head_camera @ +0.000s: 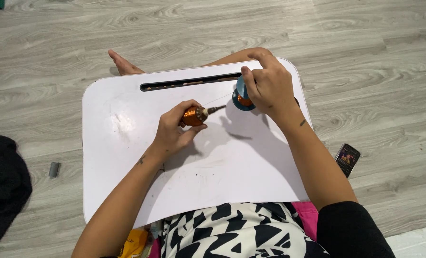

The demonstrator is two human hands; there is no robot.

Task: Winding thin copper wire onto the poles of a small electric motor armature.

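Note:
My left hand (175,129) grips a small coil of copper-coloured wire (194,116) wound on a short rod whose dark tip points right. A thin wire runs from it up and right to a blue spool (242,99) with copper wire on it. My right hand (266,85) is closed over that spool, holding it down on the white lap table (127,157) near its far right corner. The two hands are apart, joined only by the thin wire.
A long slot (189,82) runs along the table's far edge. On the grey wood floor lie a small phone (347,158) at the right, a grey cylinder (54,169) and black cloth (3,186) at the left. A bare foot (123,64) shows beyond the table.

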